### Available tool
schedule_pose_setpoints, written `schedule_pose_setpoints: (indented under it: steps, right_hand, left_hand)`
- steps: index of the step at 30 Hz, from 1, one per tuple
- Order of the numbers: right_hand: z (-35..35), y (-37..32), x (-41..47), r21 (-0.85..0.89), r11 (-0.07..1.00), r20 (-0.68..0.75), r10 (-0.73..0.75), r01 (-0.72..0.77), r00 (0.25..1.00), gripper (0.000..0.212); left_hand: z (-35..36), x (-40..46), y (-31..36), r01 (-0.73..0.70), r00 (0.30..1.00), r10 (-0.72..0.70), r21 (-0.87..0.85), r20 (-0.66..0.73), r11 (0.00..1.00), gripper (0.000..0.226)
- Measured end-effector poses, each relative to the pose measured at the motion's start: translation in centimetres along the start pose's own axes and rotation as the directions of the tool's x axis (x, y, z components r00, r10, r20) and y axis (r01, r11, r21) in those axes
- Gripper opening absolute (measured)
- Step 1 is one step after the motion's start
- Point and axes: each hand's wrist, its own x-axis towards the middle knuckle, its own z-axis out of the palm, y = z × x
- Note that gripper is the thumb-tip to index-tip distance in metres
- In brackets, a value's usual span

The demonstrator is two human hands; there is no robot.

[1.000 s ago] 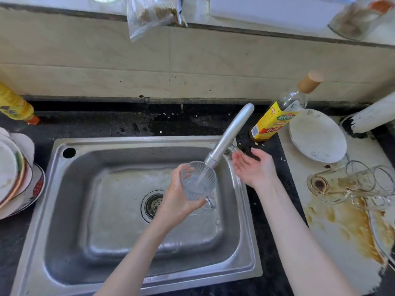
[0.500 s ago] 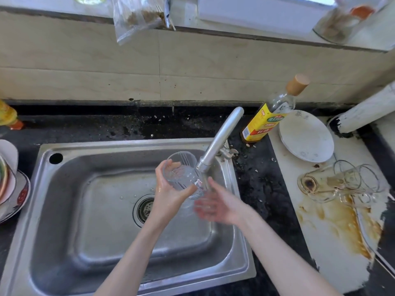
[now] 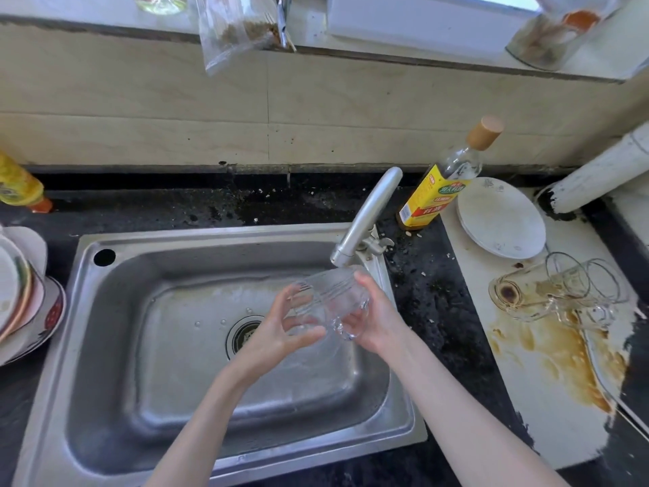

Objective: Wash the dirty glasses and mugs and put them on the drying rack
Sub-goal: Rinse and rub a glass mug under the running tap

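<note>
A clear glass mug (image 3: pixel 326 300) lies on its side over the steel sink (image 3: pixel 116 398), just below the tap spout (image 3: pixel 365 219). My left hand (image 3: pixel 281 332) grips its left end, and my right hand (image 3: pixel 377 318) cups its right end near the handle. On the stained white board (image 3: pixel 548 374) at the right lie several dirty glasses and mugs (image 3: pixel 555 293), tipped over in a brown spill.
A yellow-labelled bottle (image 3: pixel 442 184) and stacked white plates (image 3: pixel 502 219) stand right of the tap. More plates (image 3: pixel 24 297) are stacked left of the sink, with a yellow bottle (image 3: pixel 21 188) behind them. A white pipe (image 3: pixel 604 174) crosses the far right.
My right hand came from the tap handle down to the mug and took hold of it. The mug has turned from upright under the spout onto its side between both hands.
</note>
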Motion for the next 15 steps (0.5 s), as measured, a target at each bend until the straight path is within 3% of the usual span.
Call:
schedule_pose_setpoints:
  steps: [4, 8, 10, 15]
  right_hand:
    - [-0.8, 0.5, -0.9, -0.174, 0.962, 0.046, -0.207, 0.212, 0.977, 0.052]
    - [-0.9, 0.8, -2.7, -0.387, 0.831, 0.108, -0.390, 0.400, 0.914, 0.061]
    - [-0.8, 1.1, -3.6, -0.491, 0.754, 0.141, -0.425, 0.437, 0.894, 0.077]
    - [-1.4, 2.2, -6.0, -0.692, 0.432, 0.275, -0.583, 0.578, 0.765, 0.049]
  left_hand:
    - [0.4, -0.2, -0.3, 0.074, 0.994, -0.063, 0.120, -0.093, 0.990, 0.074]
    - [0.4, -1.0, -0.5, 0.085, 0.995, -0.060, 0.394, -0.074, 0.915, 0.100]
    - [0.5, -1.6, -0.5, 0.060, 0.997, -0.027, 0.481, -0.075, 0.875, 0.097]
    - [1.6, -3.1, -0.2, 0.024, 0.999, -0.004, 0.620, -0.034, 0.785, 0.079]
